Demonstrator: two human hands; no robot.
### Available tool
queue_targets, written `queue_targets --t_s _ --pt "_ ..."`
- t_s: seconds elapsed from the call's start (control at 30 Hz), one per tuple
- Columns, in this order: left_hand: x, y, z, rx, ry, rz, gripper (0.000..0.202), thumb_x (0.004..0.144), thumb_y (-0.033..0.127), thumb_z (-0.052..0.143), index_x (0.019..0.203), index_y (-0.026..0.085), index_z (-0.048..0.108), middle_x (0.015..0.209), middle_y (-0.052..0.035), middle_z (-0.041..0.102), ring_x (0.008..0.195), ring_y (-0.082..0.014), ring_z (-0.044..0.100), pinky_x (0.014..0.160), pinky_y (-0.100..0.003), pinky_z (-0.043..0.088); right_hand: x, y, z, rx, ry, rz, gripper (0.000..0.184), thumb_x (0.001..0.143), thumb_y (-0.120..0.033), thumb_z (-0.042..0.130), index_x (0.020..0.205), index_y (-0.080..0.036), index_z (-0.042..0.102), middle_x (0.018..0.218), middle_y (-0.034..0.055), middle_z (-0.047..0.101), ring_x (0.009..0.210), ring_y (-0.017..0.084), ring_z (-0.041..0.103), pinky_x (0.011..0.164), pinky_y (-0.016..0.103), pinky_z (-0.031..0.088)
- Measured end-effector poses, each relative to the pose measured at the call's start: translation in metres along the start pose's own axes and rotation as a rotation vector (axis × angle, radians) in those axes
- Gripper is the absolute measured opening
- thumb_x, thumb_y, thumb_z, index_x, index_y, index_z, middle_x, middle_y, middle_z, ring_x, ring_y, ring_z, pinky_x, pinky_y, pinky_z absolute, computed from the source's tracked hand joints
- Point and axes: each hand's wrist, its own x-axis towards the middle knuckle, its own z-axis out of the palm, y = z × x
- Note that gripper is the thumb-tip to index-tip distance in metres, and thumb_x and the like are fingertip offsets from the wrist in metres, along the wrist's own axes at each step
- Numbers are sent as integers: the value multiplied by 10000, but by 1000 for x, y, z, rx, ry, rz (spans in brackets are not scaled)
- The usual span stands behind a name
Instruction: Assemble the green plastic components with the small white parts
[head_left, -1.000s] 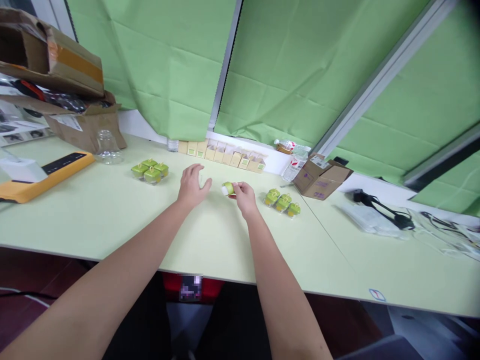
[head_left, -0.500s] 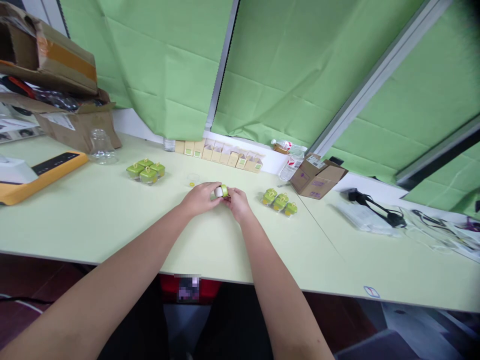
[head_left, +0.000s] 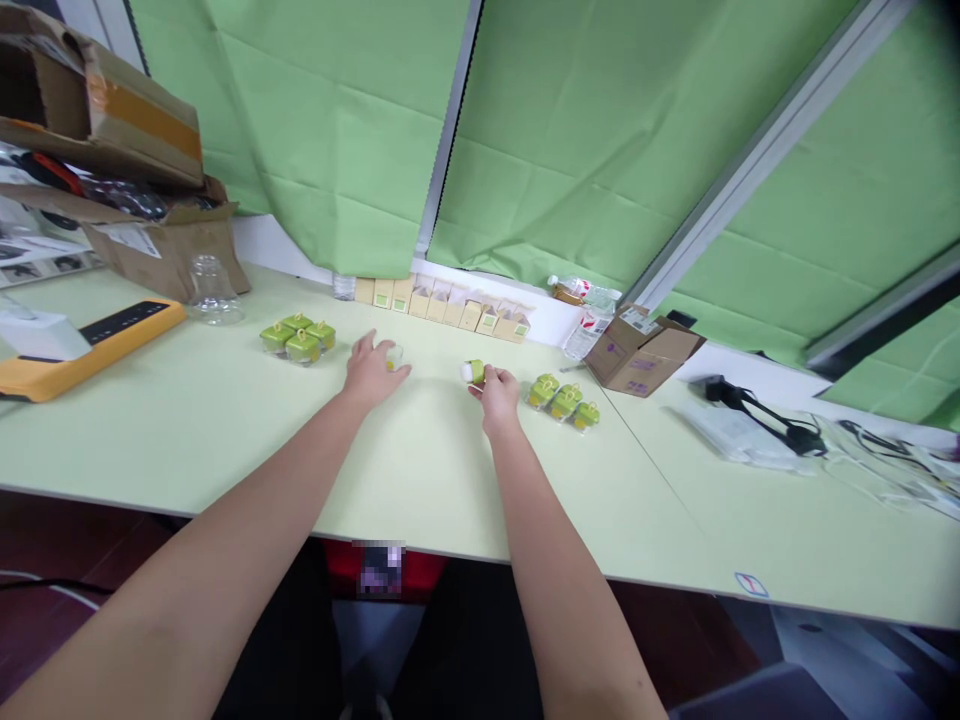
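Note:
My right hand (head_left: 499, 393) grips a small green lid (head_left: 477, 371) with a white part facing left, held above the table. My left hand (head_left: 369, 370) is stretched toward a small clear container (head_left: 396, 355) with a bit of yellow in it; thumb and fingers are apart beside it, and I cannot tell whether they touch it. Left of that hand stands a cluster of clear containers with green lids (head_left: 301, 343). A similar group of green-lidded containers (head_left: 564, 398) sits just right of my right hand.
Small cardboard boxes (head_left: 450, 307) line the back edge. A clear jar (head_left: 213, 292) and an orange-and-black device (head_left: 105, 343) are at the left, below stacked cartons (head_left: 142, 120). Water bottles (head_left: 585, 330), an open carton (head_left: 637, 350) and black cables (head_left: 765, 415) lie to the right.
My hands have come apart. The left one let go of the lid and moved left to the clear container; the right one carried the lid slightly right.

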Motion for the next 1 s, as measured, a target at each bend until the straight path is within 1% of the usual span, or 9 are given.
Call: queue_targets --t_s 0.07,0.13,0.2,0.3,0.4,0.5,0.67,0.77,1.0 --pt "-3 -1 8 -21 -146 72 231 783 291 651 995 202 646 1414 -106 502 1253 -290 529 1105 -430 394 0 2 -1 -108 13 -135 143 877 -325 548 828 -192 562 832 2 628 709 122 619 619 247 554" --pt "-12 8 13 -93 -227 201 195 771 308 660 938 212 629 1286 -81 577 1144 -256 589 1032 -389 449 -3 2 0 -213 -6 -295 204 882 -394 532 859 -196 574 876 13 643 759 137 615 658 260 544" --pt "-23 22 15 -197 -308 257 390 726 382 717 1062 236 584 1201 -67 603 1019 -232 623 915 -365 498 -11 -1 1 -303 -46 -454 258 898 -447 506 882 -200 581 882 19 655 791 147 614 705 271 527" --pt "-33 38 13 -333 -428 227 777 644 439 794 1301 267 417 1159 -58 610 835 -183 625 761 -327 509 -24 -10 3 -394 -124 -652 283 932 -453 467 908 -199 591 886 30 670 806 153 616 738 276 503" --pt "-35 42 11 -361 -459 213 929 613 442 822 1383 279 329 1136 -60 611 763 -162 600 706 -311 488 -32 -18 3 -448 -174 -776 273 952 -419 450 947 -197 608 941 49 687 862 163 625 747 277 494" --pt "-33 39 12 -371 -450 221 972 606 440 829 1413 275 314 1131 -68 614 780 -174 602 720 -320 488 -32 -18 1 -531 -266 -809 239 942 -378 472 945 -203 634 933 45 698 858 165 635 742 277 496" --pt "-32 38 15 -403 -415 233 938 611 389 827 1410 265 352 1141 -77 626 882 -207 627 787 -330 500 -25 -9 0 -716 -480 -742 173 905 -330 519 871 -228 654 859 9 708 787 162 650 708 277 496" --pt "-32 37 15 -419 -421 239 884 608 383 826 1372 267 396 1136 -66 640 871 -204 625 762 -321 501 -23 -8 -1 -730 -500 -716 170 903 -325 523 880 -232 664 867 6 714 787 161 655 700 275 497" --pt "-30 37 12 -409 -430 286 624 617 423 805 1157 232 558 982 -30 664 815 -200 599 707 -311 468 -24 -19 -4 -769 -466 -847 194 917 -287 499 907 -220 680 895 28 713 793 166 634 750 293 492"
